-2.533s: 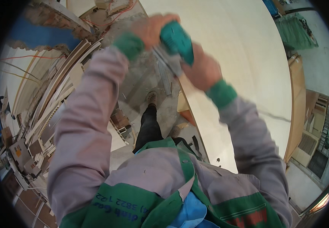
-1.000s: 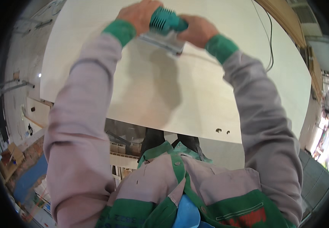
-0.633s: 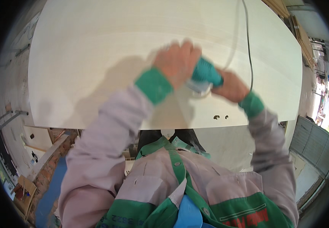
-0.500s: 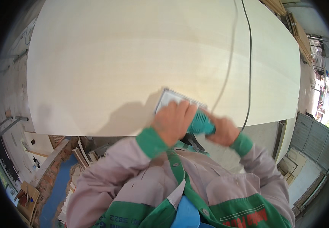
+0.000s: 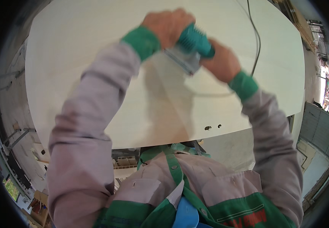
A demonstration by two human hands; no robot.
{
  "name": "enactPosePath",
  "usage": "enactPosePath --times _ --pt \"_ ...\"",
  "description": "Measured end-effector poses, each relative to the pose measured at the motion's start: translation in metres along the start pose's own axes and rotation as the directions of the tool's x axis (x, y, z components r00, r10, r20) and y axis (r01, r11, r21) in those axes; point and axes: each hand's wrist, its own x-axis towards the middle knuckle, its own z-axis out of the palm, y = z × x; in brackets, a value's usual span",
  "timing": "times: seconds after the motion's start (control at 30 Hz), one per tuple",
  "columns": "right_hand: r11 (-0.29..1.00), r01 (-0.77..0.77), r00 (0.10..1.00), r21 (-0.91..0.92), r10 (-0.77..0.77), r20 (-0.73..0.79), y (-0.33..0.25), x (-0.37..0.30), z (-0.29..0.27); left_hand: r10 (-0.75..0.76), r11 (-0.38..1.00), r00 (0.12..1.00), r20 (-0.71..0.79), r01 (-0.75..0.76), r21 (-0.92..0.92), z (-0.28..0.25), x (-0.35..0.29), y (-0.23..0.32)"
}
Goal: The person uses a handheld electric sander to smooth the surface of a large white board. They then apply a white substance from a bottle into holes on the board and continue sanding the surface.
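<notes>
Clamped on the teal sander [image 5: 195, 40], the left hand [image 5: 167, 28] wraps its left end and the right hand [image 5: 223, 60] its right end, over the pale panel [image 5: 77, 83], well in from the near edge. Along that edge, toward the right corner, lie 2 small dark spots [image 5: 208, 128]. Blurred red lettering [image 5: 251, 219] crosses the jacket [image 5: 225, 186]'s green lower right section.

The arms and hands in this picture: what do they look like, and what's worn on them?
The left hand and right hand are human and ungloved. The loose, wrinkled left sleeve and right sleeve are long and greyish mauve, ending in wide, plain green cuffs. No lettering shows on either sleeve.
</notes>
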Motion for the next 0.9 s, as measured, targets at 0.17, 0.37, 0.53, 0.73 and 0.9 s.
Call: enactPosePath --times 0.17,0.37,0.53,0.73,0.9 --pt "0.989 -0.147 0.979 0.014 0.143 0.143 0.001 0.104 -0.060 -0.072 0.986 0.997 -0.042 0.077 0.151 -0.017 0.092 -0.027" --pt "0.997 -0.077 0.922 0.012 0.067 0.381 -0.058 0.112 -0.063 -0.076 0.986 0.980 -0.182 0.102 0.135 -0.026 0.030 -0.064" --pt "0.994 0.024 0.837 0.105 -0.077 0.541 -0.087 0.071 -0.023 -0.198 0.975 0.957 -0.210 0.215 0.063 -0.029 -0.069 -0.038" --pt "0.906 0.291 0.747 0.308 -0.417 0.519 -0.070 -0.011 0.026 -0.360 0.929 0.894 -0.266 0.371 -0.012 0.001 -0.176 0.038" --pt "0.942 0.263 0.629 0.210 -0.332 0.703 -0.068 -0.113 0.032 -0.510 0.858 0.804 -0.306 0.499 -0.118 0.026 -0.262 0.151"
